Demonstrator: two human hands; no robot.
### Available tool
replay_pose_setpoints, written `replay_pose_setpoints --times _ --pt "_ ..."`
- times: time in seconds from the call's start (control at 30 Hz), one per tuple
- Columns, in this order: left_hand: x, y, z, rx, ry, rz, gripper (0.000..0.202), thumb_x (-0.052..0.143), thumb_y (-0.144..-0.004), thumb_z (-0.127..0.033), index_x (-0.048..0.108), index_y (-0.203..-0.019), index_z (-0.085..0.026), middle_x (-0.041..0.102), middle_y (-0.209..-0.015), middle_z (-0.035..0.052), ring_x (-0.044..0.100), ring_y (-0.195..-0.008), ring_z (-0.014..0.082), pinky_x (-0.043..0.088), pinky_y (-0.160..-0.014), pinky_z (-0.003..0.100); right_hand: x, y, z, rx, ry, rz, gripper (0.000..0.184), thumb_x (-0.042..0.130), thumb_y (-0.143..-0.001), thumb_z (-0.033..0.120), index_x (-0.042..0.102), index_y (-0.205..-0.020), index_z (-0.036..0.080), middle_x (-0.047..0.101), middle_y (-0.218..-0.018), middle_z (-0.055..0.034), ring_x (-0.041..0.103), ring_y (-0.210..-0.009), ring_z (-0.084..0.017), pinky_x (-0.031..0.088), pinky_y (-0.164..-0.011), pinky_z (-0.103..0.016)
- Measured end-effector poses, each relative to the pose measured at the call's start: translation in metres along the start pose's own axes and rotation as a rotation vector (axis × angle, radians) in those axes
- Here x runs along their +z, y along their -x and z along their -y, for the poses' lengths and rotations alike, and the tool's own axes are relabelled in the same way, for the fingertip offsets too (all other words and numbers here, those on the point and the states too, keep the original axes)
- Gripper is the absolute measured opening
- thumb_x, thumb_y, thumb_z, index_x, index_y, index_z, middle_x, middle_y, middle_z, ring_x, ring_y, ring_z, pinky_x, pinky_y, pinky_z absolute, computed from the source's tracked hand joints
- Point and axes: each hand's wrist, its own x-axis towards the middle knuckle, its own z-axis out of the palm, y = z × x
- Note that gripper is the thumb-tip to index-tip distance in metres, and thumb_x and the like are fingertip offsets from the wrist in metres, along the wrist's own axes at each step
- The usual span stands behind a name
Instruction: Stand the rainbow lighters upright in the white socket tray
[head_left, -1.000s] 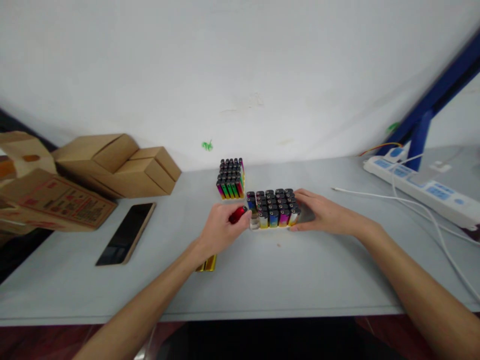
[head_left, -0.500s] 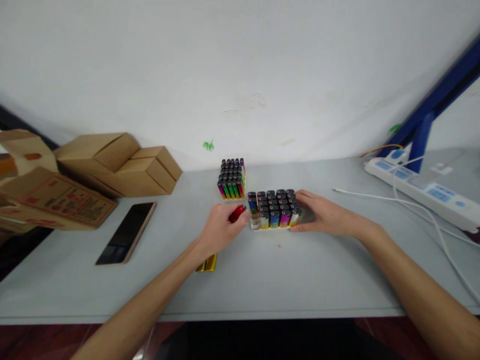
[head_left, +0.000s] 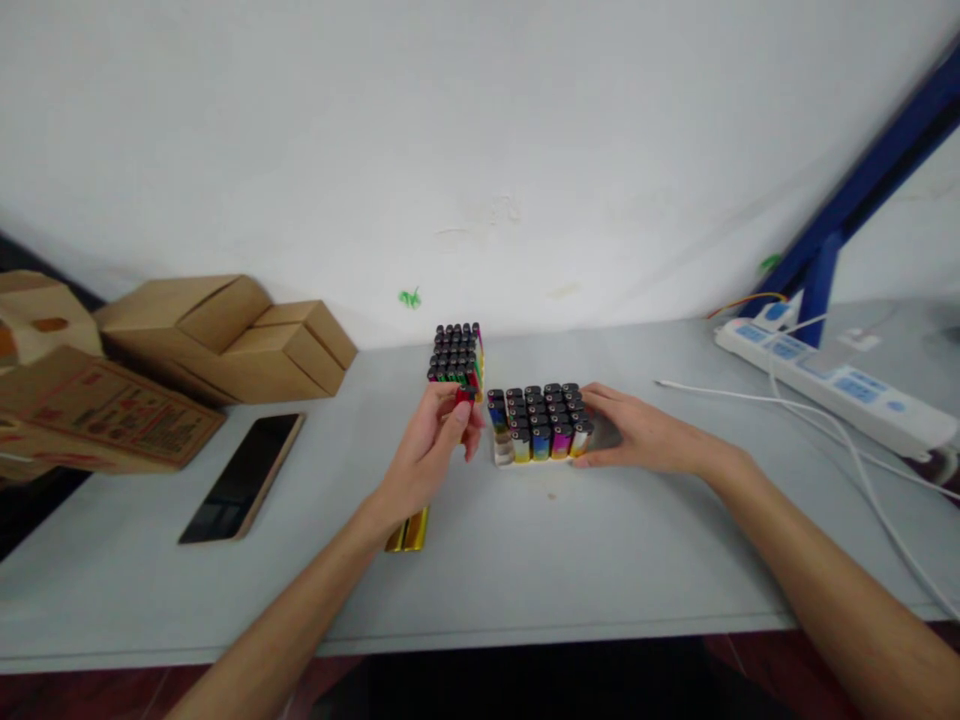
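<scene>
My left hand (head_left: pixel 424 445) pinches a red lighter (head_left: pixel 466 395) with a black top, held roughly upright just left of a clear tray (head_left: pixel 504 456). Rows of metallic-coloured lighters (head_left: pixel 541 440) with black tops stand in this tray, and one slot at its front left corner shows no lighter. Thumb and fingers of my right hand (head_left: pixel 637 430) clasp the tray's right end. Behind my left hand stands a second block of lighters (head_left: pixel 455 350), partly hidden by the fingers. Gold lighters (head_left: pixel 409 533) lie under my left wrist, their far ends covered.
A phone (head_left: pixel 241 478) lies on the grey table (head_left: pixel 600 560) at the left, near cardboard boxes (head_left: pixel 225 335) and a printed carton (head_left: pixel 120 410). At the right are a white power strip (head_left: pixel 840 380), a white cable (head_left: pixel 750 395) and a blue metal frame (head_left: pixel 862 210).
My left hand has drawn slightly away from the tray, and the red lighter has turned from lying sideways to more upright. My right hand keeps its hold on the tray's end.
</scene>
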Motion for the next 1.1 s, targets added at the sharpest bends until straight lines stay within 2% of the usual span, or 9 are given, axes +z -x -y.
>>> replay_pose_setpoints --times 0.07,0.17,0.33,0.53,0.77,0.93,1.1 --pt "-0.001 -0.002 0.001 0.041 -0.012 -0.073 0.020 0.059 -0.102 -0.039 0.057 -0.113 -0.023 0.063 -0.102 0.0034 0.063 -0.084 0.0141 0.056 -0.072 0.029 0.000 0.000 0.000 -0.001 -0.003 -0.005 0.070 0.078 -0.082 0.055 0.055 -0.139 0.022 0.059 -0.128 -0.0113 0.060 -0.116 -0.031 0.050 -0.105 -0.047" --pt "-0.003 -0.005 0.001 0.065 -0.103 -0.182 0.019 0.070 -0.095 -0.033 0.070 -0.107 -0.019 0.066 -0.107 0.0060 0.064 -0.102 0.0172 0.058 -0.087 0.030 0.000 0.000 0.001 -0.006 -0.002 -0.012 0.069 0.078 -0.082 0.054 0.055 -0.139 0.023 0.059 -0.128 -0.0111 0.060 -0.117 -0.030 0.050 -0.105 -0.046" --pt "-0.007 -0.002 0.002 0.007 -0.211 -0.133 0.022 0.079 -0.087 -0.030 0.078 -0.104 -0.017 0.075 -0.107 0.0079 0.071 -0.096 0.0190 0.060 -0.093 0.034 -0.001 0.000 0.003 -0.012 -0.003 -0.016 0.069 0.078 -0.083 0.053 0.055 -0.141 0.023 0.060 -0.128 -0.0107 0.060 -0.117 -0.030 0.050 -0.106 -0.045" --pt "-0.003 0.001 0.005 -0.004 -0.342 -0.144 0.029 0.080 -0.084 -0.034 0.077 -0.105 -0.015 0.079 -0.104 0.0088 0.076 -0.092 0.0210 0.063 -0.096 0.039 -0.001 0.000 0.002 -0.008 -0.021 -0.010 0.069 0.078 -0.082 0.054 0.056 -0.139 0.023 0.060 -0.127 -0.0115 0.061 -0.116 -0.031 0.051 -0.105 -0.049" --pt "-0.004 0.001 0.003 0.042 -0.451 -0.104 0.028 0.077 -0.088 -0.037 0.076 -0.104 -0.015 0.080 -0.098 0.0076 0.077 -0.089 0.0202 0.063 -0.093 0.037 0.000 0.000 0.001 0.000 -0.020 -0.007 0.071 0.078 -0.082 0.055 0.055 -0.140 0.023 0.060 -0.128 -0.0119 0.062 -0.114 -0.031 0.051 -0.104 -0.048" --pt "0.000 -0.001 -0.005 0.062 -0.533 -0.069 0.023 0.076 -0.089 -0.034 0.074 -0.103 -0.015 0.080 -0.095 0.0063 0.076 -0.084 0.0190 0.064 -0.086 0.034 0.000 0.000 0.000 -0.017 0.000 -0.011 0.069 0.078 -0.083 0.055 0.055 -0.139 0.021 0.059 -0.128 -0.0121 0.061 -0.116 -0.030 0.051 -0.105 -0.047" --pt "0.000 -0.002 -0.005 0.037 -0.520 -0.028 0.023 0.075 -0.090 -0.033 0.074 -0.104 -0.015 0.079 -0.098 0.0071 0.076 -0.086 0.0195 0.063 -0.088 0.035 0.000 0.000 0.001 -0.018 0.000 -0.015 0.070 0.077 -0.084 0.054 0.053 -0.142 0.024 0.059 -0.129 -0.0110 0.061 -0.118 -0.030 0.050 -0.106 -0.047"
